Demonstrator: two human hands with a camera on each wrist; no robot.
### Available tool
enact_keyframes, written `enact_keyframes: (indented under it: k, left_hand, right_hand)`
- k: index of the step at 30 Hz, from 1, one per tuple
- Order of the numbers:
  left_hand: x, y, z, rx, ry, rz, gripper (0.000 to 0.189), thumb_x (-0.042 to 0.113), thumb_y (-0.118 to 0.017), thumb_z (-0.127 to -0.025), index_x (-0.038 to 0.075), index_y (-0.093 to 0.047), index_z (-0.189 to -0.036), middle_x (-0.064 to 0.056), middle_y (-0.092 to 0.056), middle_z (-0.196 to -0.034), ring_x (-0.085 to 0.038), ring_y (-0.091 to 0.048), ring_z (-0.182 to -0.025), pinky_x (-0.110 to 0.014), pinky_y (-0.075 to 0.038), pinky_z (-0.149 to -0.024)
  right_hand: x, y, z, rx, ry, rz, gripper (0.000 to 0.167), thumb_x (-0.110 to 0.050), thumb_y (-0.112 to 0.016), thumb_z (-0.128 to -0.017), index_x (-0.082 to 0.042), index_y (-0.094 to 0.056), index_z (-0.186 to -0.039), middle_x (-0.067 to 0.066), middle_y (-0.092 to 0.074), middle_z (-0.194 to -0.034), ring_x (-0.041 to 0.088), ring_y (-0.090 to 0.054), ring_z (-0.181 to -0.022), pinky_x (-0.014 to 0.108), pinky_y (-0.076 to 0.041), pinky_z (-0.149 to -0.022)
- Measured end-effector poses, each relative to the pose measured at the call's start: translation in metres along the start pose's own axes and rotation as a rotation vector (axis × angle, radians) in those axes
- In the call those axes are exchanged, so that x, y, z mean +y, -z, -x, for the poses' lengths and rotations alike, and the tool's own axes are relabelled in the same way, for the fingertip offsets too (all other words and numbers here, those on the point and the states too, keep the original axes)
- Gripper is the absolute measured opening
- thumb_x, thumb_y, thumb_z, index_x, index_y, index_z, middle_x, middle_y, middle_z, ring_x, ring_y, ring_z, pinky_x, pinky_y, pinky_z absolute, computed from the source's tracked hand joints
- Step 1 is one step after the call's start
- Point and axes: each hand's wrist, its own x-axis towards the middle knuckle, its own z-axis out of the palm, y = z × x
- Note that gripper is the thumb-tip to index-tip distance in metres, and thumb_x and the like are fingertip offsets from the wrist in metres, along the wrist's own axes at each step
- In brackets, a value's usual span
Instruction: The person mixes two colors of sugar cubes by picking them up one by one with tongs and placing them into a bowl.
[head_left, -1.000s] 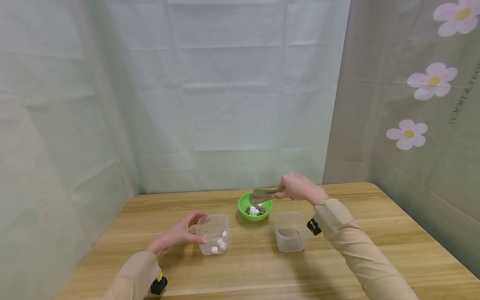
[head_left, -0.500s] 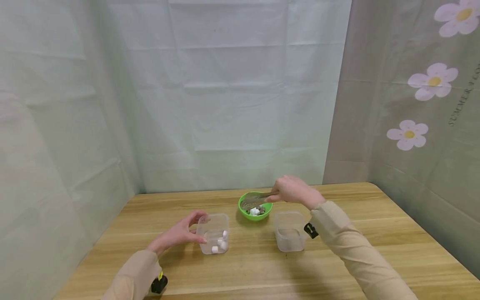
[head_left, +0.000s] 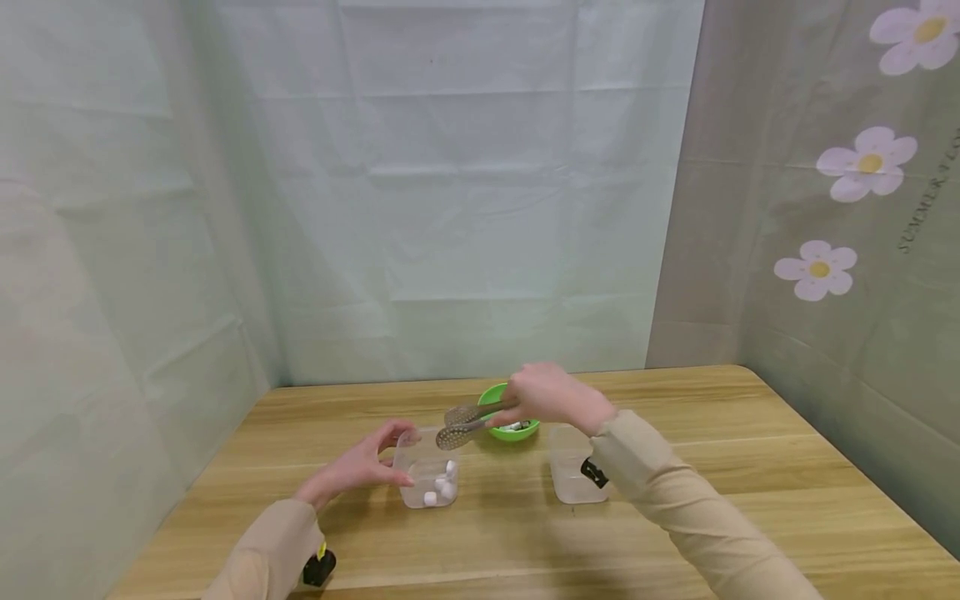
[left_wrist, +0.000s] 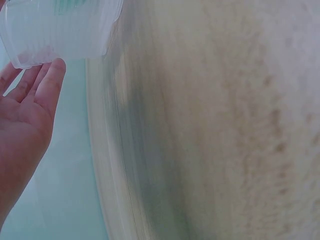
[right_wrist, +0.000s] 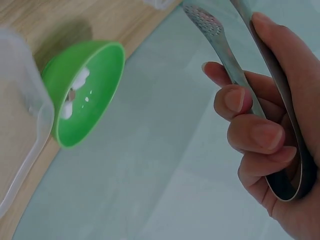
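Note:
My left hand (head_left: pixel 363 463) holds the left side of a clear plastic container (head_left: pixel 426 451), thumb near the front and fingers farther back. Several small white pieces (head_left: pixel 447 490), like marshmallows, lie inside it on the right. In the left wrist view the fingers (left_wrist: pixel 50 85) touch the container's wall (left_wrist: pixel 60 40). My right hand (head_left: pixel 551 395) grips metal tongs (head_left: pixel 491 408) with perforated heads. Their heads stand apart above the container's back right edge; I see nothing between them. Behind the right hand, the green bowl (head_left: pixel 491 398) is partly hidden; white pieces (right_wrist: pixel 81 78) and a brown bit show inside.
A second clear container (head_left: pixel 577 487) stands on the right, partly covered by the right forearm. The wooden table (head_left: pixel 480 542) ends at a pale curtain (head_left: pixel 465 250) behind. Black wrist cameras sit under both sleeves.
The tongs dip into the green bowl, then come out and travel left to the left container, their heads spreading apart. The left hand and its container stay put.

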Motion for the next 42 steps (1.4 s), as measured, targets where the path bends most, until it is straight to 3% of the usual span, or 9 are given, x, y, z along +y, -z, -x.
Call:
enact_keyframes:
  k: [8,18,28,35,42]
  left_hand:
    - [0.001,-0.001,0.0,0.003,-0.01,-0.006,0.073,0.013,-0.076,-0.074,-0.001,-0.032,-0.131,-0.018,-0.037,-0.13,-0.038,-0.031,-0.12,-0.05,-0.035,-0.093]
    - [0.002,-0.002,-0.001,-0.016,-0.03,0.052,0.073,0.011,-0.076,-0.073,-0.003,-0.032,-0.13,-0.02,-0.036,-0.129,-0.039,-0.03,-0.119,-0.052,-0.033,-0.093]
    - [0.0,-0.001,-0.001,-0.012,-0.014,0.037,0.076,0.015,-0.077,-0.073,-0.004,-0.031,-0.131,-0.019,-0.039,-0.128,-0.036,-0.032,-0.119,-0.048,-0.035,-0.094]
    - [0.0,0.0,0.0,-0.013,-0.008,0.04,0.074,0.014,-0.075,-0.074,-0.003,-0.031,-0.131,-0.017,-0.039,-0.128,-0.036,-0.032,-0.118,-0.051,-0.034,-0.093]
    - [0.001,0.0,0.001,-0.009,-0.001,0.033,0.073,0.012,-0.075,-0.075,-0.003,-0.03,-0.131,-0.018,-0.037,-0.13,-0.036,-0.03,-0.12,-0.051,-0.033,-0.094]
  right_hand:
    - [-0.014,-0.005,-0.016,-0.064,0.029,0.031,0.033,-0.044,-0.061,-0.082,-0.022,-0.059,-0.058,-0.016,-0.04,-0.046,0.001,-0.031,-0.042,0.016,-0.028,-0.04]
    - [-0.028,-0.013,-0.036,-0.125,-0.01,0.082,0.046,-0.047,-0.064,-0.079,-0.02,-0.044,-0.046,-0.011,-0.028,-0.045,0.003,-0.022,-0.043,0.017,-0.02,-0.039]
    - [-0.032,-0.026,-0.05,-0.227,-0.039,0.079,0.054,-0.05,-0.067,-0.074,-0.018,-0.037,-0.043,-0.01,-0.021,-0.041,0.003,-0.014,-0.04,0.018,-0.013,-0.037]
    - [-0.031,-0.028,-0.055,-0.282,-0.028,0.012,0.052,-0.047,-0.068,-0.075,-0.017,-0.04,-0.042,-0.008,-0.028,-0.038,0.003,-0.024,-0.035,0.018,-0.017,-0.036]
    - [-0.036,-0.028,-0.062,-0.325,-0.049,0.018,0.054,-0.045,-0.069,-0.074,-0.017,-0.036,-0.042,-0.007,-0.029,-0.039,0.005,-0.024,-0.036,0.019,-0.017,-0.036]
